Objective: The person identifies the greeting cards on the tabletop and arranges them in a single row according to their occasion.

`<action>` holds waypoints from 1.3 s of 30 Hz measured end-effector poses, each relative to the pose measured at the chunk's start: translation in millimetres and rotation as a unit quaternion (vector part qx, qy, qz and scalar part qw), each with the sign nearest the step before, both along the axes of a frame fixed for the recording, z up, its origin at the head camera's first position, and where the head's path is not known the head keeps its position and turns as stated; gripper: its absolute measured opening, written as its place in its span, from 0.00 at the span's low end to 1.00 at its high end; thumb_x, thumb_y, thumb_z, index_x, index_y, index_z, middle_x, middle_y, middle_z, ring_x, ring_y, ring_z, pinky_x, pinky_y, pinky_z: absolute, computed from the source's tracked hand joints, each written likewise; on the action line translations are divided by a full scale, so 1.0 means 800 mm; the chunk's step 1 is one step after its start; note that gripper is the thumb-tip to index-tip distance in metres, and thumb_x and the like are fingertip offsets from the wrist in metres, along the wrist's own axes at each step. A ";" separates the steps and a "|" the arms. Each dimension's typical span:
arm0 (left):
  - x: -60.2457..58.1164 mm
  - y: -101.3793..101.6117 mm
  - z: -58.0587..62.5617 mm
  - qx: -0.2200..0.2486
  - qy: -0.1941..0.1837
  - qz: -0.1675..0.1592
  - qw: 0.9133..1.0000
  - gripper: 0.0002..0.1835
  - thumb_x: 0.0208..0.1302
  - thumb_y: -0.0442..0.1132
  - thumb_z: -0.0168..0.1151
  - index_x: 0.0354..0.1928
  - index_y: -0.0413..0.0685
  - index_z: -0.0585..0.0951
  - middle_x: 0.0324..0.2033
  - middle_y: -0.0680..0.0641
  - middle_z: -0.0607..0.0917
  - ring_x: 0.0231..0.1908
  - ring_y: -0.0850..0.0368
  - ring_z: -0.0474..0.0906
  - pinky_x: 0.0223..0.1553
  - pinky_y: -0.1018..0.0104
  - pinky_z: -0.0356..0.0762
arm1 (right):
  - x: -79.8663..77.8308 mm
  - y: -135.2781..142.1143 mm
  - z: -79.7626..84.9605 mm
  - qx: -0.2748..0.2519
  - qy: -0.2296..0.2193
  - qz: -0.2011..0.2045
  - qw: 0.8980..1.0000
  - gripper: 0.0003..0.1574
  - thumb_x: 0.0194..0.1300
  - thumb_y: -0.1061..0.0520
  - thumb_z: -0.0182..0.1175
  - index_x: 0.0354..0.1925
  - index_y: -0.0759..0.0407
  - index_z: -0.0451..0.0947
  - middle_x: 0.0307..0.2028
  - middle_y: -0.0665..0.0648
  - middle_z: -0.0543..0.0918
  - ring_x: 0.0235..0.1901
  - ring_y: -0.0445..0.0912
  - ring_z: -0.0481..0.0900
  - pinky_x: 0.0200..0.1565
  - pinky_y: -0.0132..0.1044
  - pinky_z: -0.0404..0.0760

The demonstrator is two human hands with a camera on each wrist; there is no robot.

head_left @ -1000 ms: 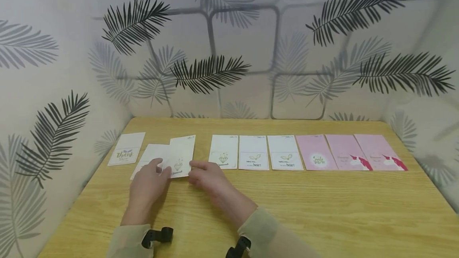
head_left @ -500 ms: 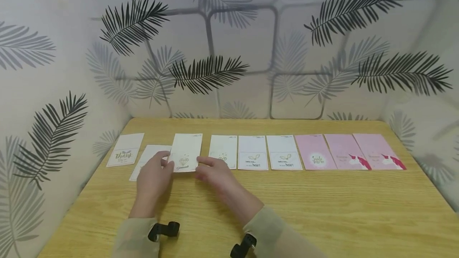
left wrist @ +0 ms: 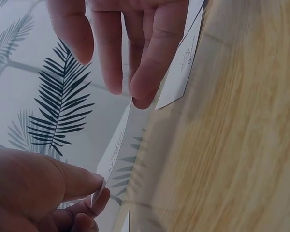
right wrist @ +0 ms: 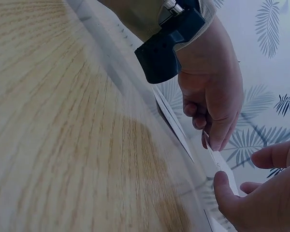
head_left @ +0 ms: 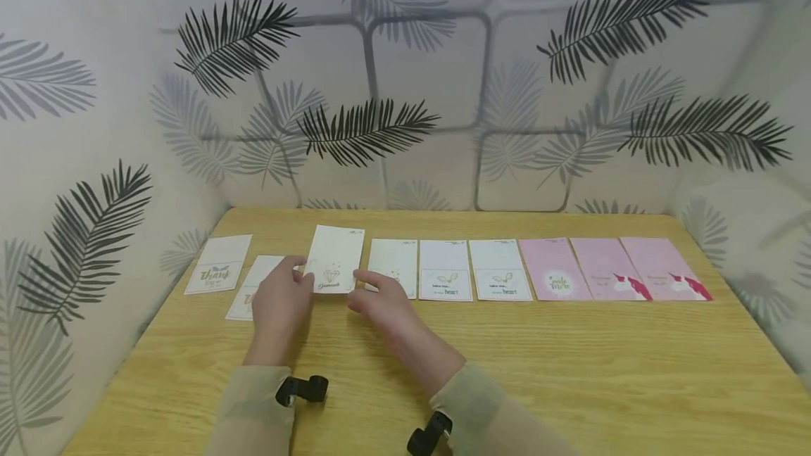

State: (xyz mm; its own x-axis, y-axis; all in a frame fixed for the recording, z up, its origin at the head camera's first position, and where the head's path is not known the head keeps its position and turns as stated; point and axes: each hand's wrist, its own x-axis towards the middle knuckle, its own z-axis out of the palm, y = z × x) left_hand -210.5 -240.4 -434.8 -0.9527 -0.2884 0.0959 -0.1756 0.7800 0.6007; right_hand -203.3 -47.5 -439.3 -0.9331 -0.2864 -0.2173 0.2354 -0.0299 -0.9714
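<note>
My left hand (head_left: 279,312) pinches the left edge of a white greeting card (head_left: 336,248) printed with a gold diamond and the word "Diamonds". At the card's opposite edge, my right hand (head_left: 395,308) holds it between thumb and fingertips. The left wrist view shows the card (left wrist: 115,145) tilted up off the table, with the left thumb and forefinger gripping one corner. Left of it lies a white card with gold lettering (head_left: 253,276), partly covered by the left hand. A second diamond card (head_left: 393,255) lies just right, its lower part behind the right hand.
A white "thank you" card (head_left: 222,252) lies at the far left of the wooden table (head_left: 570,371). Two white heart cards (head_left: 443,257) continue the row rightward, followed by a pink "smile more" card (head_left: 545,255) and two pink unicorn cards (head_left: 602,257). A leaf-patterned wall (head_left: 437,167) stands behind.
Both hands have carried the diamond card right and toward the back, off the lettered card it overlapped. That lettered card and the rest of the row stay put.
</note>
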 end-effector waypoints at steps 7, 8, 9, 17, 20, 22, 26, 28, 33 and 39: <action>-0.009 0.000 -0.004 -0.001 -0.022 -0.001 1.000 0.22 0.82 0.41 0.59 0.71 0.40 0.79 0.54 0.35 0.89 0.52 0.37 0.86 0.51 0.39 0.81 | -0.003 -0.003 0.001 0.011 0.010 0.008 1.000 0.39 0.71 0.62 0.64 0.79 0.60 0.74 0.78 0.68 0.71 0.61 0.58 0.86 0.72 0.57 0.74; -0.011 0.000 -0.004 -0.001 -0.025 -0.001 1.000 0.22 0.82 0.41 0.59 0.72 0.40 0.79 0.54 0.35 0.89 0.52 0.37 0.86 0.51 0.39 0.81 | -0.003 -0.003 0.001 0.012 0.008 0.009 1.000 0.39 0.72 0.62 0.64 0.79 0.60 0.73 0.78 0.68 0.71 0.62 0.59 0.86 0.73 0.58 0.73; -0.012 0.000 -0.005 -0.002 -0.027 -0.002 1.000 0.22 0.82 0.40 0.59 0.72 0.40 0.79 0.54 0.36 0.89 0.52 0.37 0.86 0.51 0.40 0.81 | -0.003 -0.003 0.001 0.013 0.008 0.010 1.000 0.39 0.72 0.62 0.64 0.80 0.59 0.73 0.78 0.69 0.71 0.62 0.59 0.86 0.73 0.59 0.72; -0.019 -0.003 -0.015 -0.004 -0.039 -0.007 0.999 0.23 0.81 0.40 0.57 0.72 0.39 0.79 0.55 0.36 0.89 0.54 0.37 0.86 0.54 0.38 0.79 | -0.006 -0.002 -0.003 0.020 0.020 0.018 0.999 0.38 0.74 0.61 0.62 0.79 0.61 0.73 0.79 0.70 0.69 0.63 0.60 0.85 0.70 0.57 0.75; -0.021 -0.003 -0.018 -0.005 -0.043 -0.008 0.999 0.23 0.81 0.40 0.57 0.71 0.39 0.79 0.55 0.36 0.89 0.55 0.37 0.86 0.56 0.38 0.79 | -0.006 -0.003 -0.005 0.020 0.026 0.018 0.999 0.38 0.73 0.62 0.63 0.78 0.62 0.74 0.77 0.71 0.70 0.67 0.60 0.81 0.69 0.54 0.78; -0.022 -0.003 -0.019 -0.008 -0.045 -0.009 0.999 0.23 0.81 0.40 0.57 0.71 0.39 0.79 0.54 0.37 0.89 0.55 0.38 0.85 0.56 0.38 0.79 | -0.006 -0.003 -0.005 0.020 0.027 0.015 0.999 0.38 0.71 0.63 0.63 0.77 0.62 0.75 0.76 0.71 0.72 0.70 0.59 0.78 0.68 0.53 0.79; -0.023 -0.002 -0.022 -0.014 -0.047 -0.008 0.999 0.22 0.80 0.40 0.58 0.71 0.39 0.80 0.54 0.37 0.89 0.55 0.37 0.85 0.57 0.37 0.78 | -0.004 -0.003 -0.004 0.029 0.033 0.010 0.999 0.37 0.70 0.63 0.64 0.76 0.62 0.77 0.75 0.70 0.74 0.74 0.61 0.73 0.69 0.54 0.78; -0.023 -0.001 -0.024 -0.017 -0.050 -0.009 0.999 0.22 0.80 0.40 0.58 0.70 0.39 0.80 0.54 0.36 0.89 0.55 0.37 0.85 0.57 0.37 0.78 | -0.004 -0.003 -0.003 0.034 0.038 0.009 0.999 0.36 0.70 0.63 0.65 0.75 0.61 0.78 0.76 0.70 0.74 0.76 0.62 0.71 0.71 0.55 0.76; -0.022 0.001 -0.027 -0.036 -0.054 -0.012 0.998 0.22 0.81 0.40 0.58 0.70 0.39 0.80 0.51 0.37 0.89 0.51 0.38 0.85 0.53 0.38 0.79 | -0.002 -0.005 -0.003 0.039 0.047 0.022 0.998 0.35 0.72 0.60 0.65 0.75 0.60 0.78 0.76 0.68 0.74 0.78 0.61 0.68 0.74 0.57 0.71; -0.023 0.006 -0.024 -0.065 -0.043 -0.012 0.997 0.22 0.79 0.40 0.58 0.68 0.38 0.81 0.50 0.36 0.89 0.49 0.36 0.86 0.50 0.37 0.80 | -0.005 -0.010 -0.005 0.037 0.062 0.046 0.996 0.34 0.73 0.58 0.66 0.75 0.59 0.79 0.75 0.67 0.76 0.77 0.61 0.70 0.75 0.57 0.71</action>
